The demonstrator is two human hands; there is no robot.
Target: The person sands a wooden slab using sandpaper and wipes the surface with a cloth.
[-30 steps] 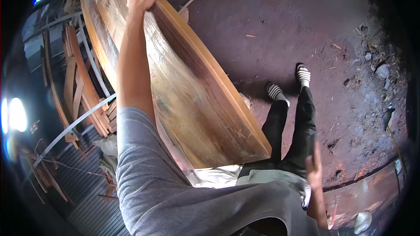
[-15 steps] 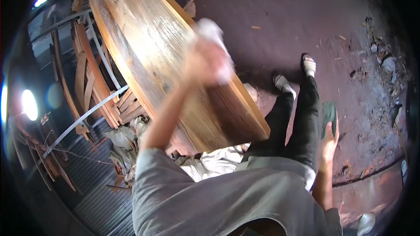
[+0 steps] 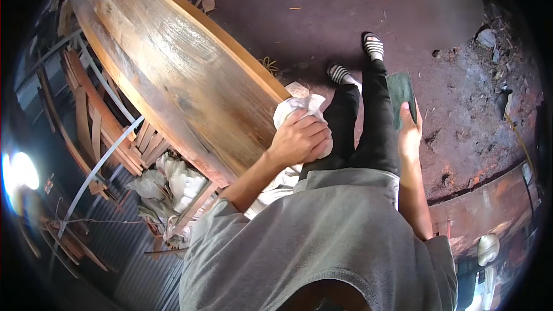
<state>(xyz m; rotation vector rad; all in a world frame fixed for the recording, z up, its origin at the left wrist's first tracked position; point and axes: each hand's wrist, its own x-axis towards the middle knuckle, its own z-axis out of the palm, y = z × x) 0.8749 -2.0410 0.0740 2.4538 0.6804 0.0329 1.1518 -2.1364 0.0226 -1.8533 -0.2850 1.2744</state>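
Note:
A crumpled white cloth (image 3: 311, 103) is bunched under my left hand (image 3: 298, 140), whose fingers curl round it. That hand is by the near end of a long wooden slab (image 3: 190, 80), at its right corner; whether the cloth touches the wood I cannot tell. The slab has a shiny, streaky brown face and a paler edge strip. On the right, beside my leg, my right hand (image 3: 410, 129) grips a flat, dark green rectangular pad (image 3: 400, 92), thumb on its face. The pad is held clear of the slab.
Wood offcuts (image 3: 95, 115) are piled left of the slab, with a pale curved bar (image 3: 103, 158) crossing them. Crumpled plastic sheeting (image 3: 173, 187) lies below. A bright lamp (image 3: 23, 171) shines at far left. Rubble (image 3: 487, 37) lies on the reddish floor at right.
My left hand with the cloth has moved from over the slab's face back towards my body, to the slab's near corner. My right hand still holds the pad. The view has shifted.

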